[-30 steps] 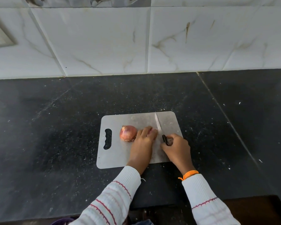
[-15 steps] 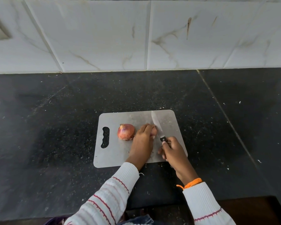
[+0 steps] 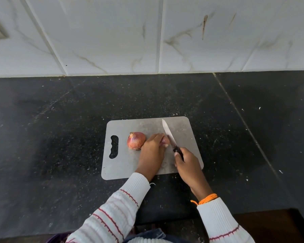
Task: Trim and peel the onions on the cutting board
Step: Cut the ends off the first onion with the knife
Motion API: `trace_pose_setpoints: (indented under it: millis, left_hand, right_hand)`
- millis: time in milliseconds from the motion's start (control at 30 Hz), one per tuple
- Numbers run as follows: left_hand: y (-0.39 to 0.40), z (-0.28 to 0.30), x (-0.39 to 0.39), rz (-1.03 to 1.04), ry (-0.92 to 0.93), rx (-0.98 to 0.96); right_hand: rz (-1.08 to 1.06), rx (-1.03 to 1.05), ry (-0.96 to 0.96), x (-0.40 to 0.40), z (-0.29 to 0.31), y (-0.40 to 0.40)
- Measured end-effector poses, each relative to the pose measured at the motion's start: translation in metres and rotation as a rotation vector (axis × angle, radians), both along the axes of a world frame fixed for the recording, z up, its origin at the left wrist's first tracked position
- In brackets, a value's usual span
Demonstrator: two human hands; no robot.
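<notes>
A grey cutting board (image 3: 182,127) lies on the black counter. One unpeeled reddish onion (image 3: 136,140) sits on it, left of centre. My left hand (image 3: 153,151) covers and holds a second onion (image 3: 165,141), of which only a pinkish edge shows by the fingertips. My right hand (image 3: 186,162) grips the black handle of a knife (image 3: 169,135). Its blade points away from me and lies against the right side of the held onion.
The black stone counter (image 3: 60,137) spreads wide on all sides, speckled with small white bits. A white marble-tile wall (image 3: 147,41) rises behind it. The board's handle slot (image 3: 114,146) is at its left end. The counter's front edge runs near my sleeves.
My right hand has drawn back toward me and raised the knife, so the blade now angles up against the held onion. My left hand stays on that onion.
</notes>
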State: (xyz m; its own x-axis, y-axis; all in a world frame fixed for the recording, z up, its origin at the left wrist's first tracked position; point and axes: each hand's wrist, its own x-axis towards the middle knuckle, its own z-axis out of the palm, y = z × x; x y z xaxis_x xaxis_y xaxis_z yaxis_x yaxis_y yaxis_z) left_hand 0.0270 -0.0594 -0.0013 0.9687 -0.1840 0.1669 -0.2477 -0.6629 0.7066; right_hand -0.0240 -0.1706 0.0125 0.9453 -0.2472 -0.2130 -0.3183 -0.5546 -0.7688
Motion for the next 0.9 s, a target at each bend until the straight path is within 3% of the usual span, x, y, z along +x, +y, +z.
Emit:
trace_pose_setpoints:
  millis: [300,900]
  left_hand:
    - [0.001,0.002,0.005,0.009,0.093,-0.004]
    - [0.001,0.008,0.007,0.035,0.150,-0.002]
  right_hand:
    - [0.008,-0.018,0.020,-0.001,0.002,0.001]
    - [0.085,-0.419,-0.020,-0.017,0.008,0.015]
